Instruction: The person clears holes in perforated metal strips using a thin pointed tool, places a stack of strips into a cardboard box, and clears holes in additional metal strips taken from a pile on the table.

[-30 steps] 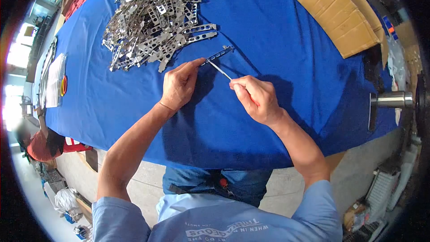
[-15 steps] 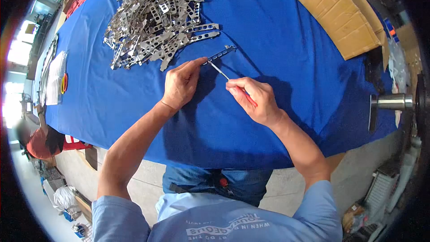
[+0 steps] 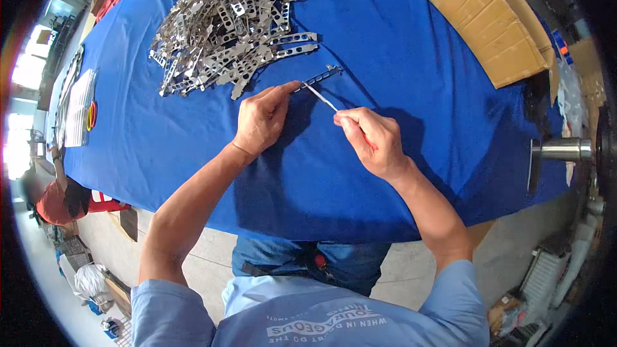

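My left hand (image 3: 260, 121) is closed on one end of a narrow metal bracket (image 3: 323, 76) with a row of holes, held just above the blue cloth. The bracket's far end points up and to the right, free of the fingers. In my right hand (image 3: 374, 140) is a slim tool with a pale metal shaft (image 3: 322, 99) and a red handle, mostly hidden by the fingers. The shaft's tip meets the bracket close to my left fingertips. Whether the tool is a file or a screwdriver I cannot tell.
A big pile of similar metal brackets (image 3: 225, 26) lies beyond my left hand. A cardboard box (image 3: 491, 22) stands at the far right, near a metal cylinder (image 3: 565, 148) at the table's edge. Another person (image 3: 61, 202) is at the left.
My right hand has drawn back slightly to the right with the tool, showing more of its shaft. My left hand and the bracket have barely shifted.
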`<state>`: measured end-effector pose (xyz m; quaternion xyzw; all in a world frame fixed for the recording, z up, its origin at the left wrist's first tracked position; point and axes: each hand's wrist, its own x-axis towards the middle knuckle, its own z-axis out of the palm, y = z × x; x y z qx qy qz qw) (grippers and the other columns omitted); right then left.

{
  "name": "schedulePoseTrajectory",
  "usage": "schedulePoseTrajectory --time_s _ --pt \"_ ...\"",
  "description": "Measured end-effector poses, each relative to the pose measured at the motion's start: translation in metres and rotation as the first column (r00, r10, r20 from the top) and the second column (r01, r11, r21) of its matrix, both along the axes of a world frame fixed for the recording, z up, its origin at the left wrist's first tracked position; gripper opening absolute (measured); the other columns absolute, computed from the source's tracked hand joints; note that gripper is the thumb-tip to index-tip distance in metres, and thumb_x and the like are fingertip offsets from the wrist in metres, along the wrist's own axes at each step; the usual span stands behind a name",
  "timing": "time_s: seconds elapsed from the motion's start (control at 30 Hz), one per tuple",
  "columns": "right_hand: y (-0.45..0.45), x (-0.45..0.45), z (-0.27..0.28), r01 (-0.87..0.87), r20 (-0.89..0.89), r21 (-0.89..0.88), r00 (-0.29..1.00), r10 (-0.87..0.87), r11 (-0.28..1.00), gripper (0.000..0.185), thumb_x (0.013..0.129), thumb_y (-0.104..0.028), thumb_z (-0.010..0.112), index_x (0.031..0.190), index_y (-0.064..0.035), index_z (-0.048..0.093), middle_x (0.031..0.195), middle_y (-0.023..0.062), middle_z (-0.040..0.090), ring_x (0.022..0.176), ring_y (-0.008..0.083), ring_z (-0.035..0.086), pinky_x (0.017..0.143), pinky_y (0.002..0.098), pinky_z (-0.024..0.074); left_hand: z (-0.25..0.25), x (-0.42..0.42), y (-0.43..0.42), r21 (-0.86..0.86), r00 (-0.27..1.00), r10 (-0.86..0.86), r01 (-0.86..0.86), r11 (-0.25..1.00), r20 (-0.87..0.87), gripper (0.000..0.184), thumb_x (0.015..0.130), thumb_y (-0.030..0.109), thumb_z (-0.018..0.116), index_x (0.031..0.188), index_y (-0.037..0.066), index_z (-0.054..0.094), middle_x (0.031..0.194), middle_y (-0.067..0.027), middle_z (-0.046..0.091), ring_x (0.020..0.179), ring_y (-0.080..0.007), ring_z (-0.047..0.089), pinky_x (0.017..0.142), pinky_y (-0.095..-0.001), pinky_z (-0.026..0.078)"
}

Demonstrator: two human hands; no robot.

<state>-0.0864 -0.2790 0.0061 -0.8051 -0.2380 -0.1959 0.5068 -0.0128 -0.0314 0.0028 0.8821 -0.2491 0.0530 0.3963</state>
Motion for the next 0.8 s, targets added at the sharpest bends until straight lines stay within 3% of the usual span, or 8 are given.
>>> schedulePoseTrajectory --time_s 0.17,0.47,0.8 --pt "0.0031 -0.0013 -0.0003 -0.029 0.014 -0.035 0.999 0.030 0.999 0.009 0.102 -0.006 0.067 0.104 0.0031 0.067 0.092 0.0179 0.074 0.079 0.0331 0.076 0.067 0.0404 0.0599 -0.0028 0.0004 0.0006 -0.014 1.000 0.005 -0.004 1.000 0.001 0.030 0.099 0.002 0.064 0.127 0.007 0.075 0.097 -0.0189 0.076 0.080 -0.0249 0.075 0.073 -0.0360 0.057" --pt "0.0023 0.0002 0.0015 0.009 0.056 -0.060 0.998 -0.006 0.998 0.009 0.102 -0.006 0.067 0.102 0.0021 0.066 0.091 0.0171 0.073 0.077 0.0323 0.076 0.067 0.0404 0.0601 -0.0022 0.0000 -0.0015 -0.033 1.000 0.005 -0.004 0.999 0.031 0.028 0.100 0.002 0.064 0.126 0.007 0.075 0.087 -0.0163 0.073 0.070 -0.0196 0.068 0.067 -0.0342 0.054" --pt "0.0020 -0.0015 0.0020 0.018 0.043 -0.047 0.999 -0.015 0.999 0.009 0.101 -0.006 0.068 0.104 0.0017 0.066 0.090 0.0177 0.073 0.076 0.0322 0.075 0.065 0.0401 0.0592 -0.0032 0.0002 -0.0010 -0.023 1.000 0.008 -0.008 1.000 0.023 0.028 0.100 0.003 0.064 0.126 0.006 0.075 0.089 -0.0165 0.073 0.073 -0.0212 0.070 0.069 -0.0339 0.055"
